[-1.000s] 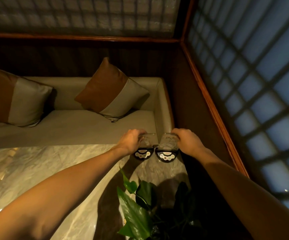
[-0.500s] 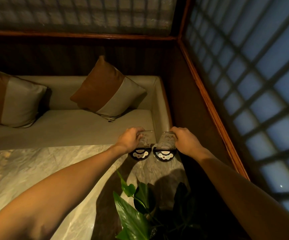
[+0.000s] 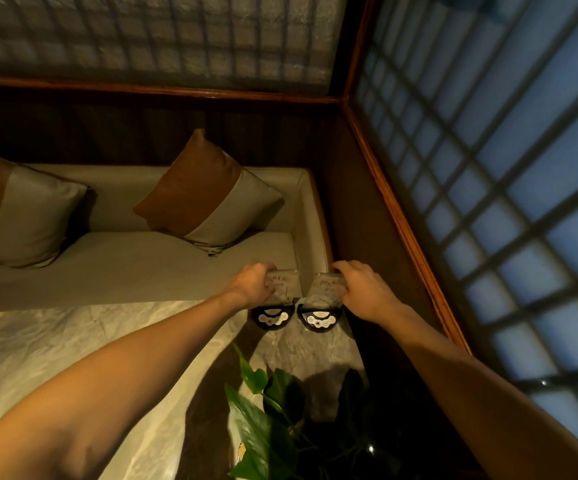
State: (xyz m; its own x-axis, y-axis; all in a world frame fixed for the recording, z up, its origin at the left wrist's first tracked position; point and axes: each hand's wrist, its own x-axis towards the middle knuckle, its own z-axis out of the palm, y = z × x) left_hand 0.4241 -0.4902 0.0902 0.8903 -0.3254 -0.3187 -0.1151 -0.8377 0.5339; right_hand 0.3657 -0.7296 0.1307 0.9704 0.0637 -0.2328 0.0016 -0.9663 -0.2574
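Note:
Two clear acrylic sign holders with round black button bases stand side by side at the far right corner of the marble table. My left hand grips the top of the left sign holder. My right hand grips the top of the right sign holder. Both black bases rest near the table's far edge, a small gap between them. The panels carry faint printed text.
A green leafy plant stands close in front of me on the table. Beyond the table runs a beige bench with two brown-and-grey cushions. A wood-trimmed lattice window wall closes the right side.
Both hands keep their hold on the two sign holders. The view has shifted slightly; the holders stay at the table's far corner.

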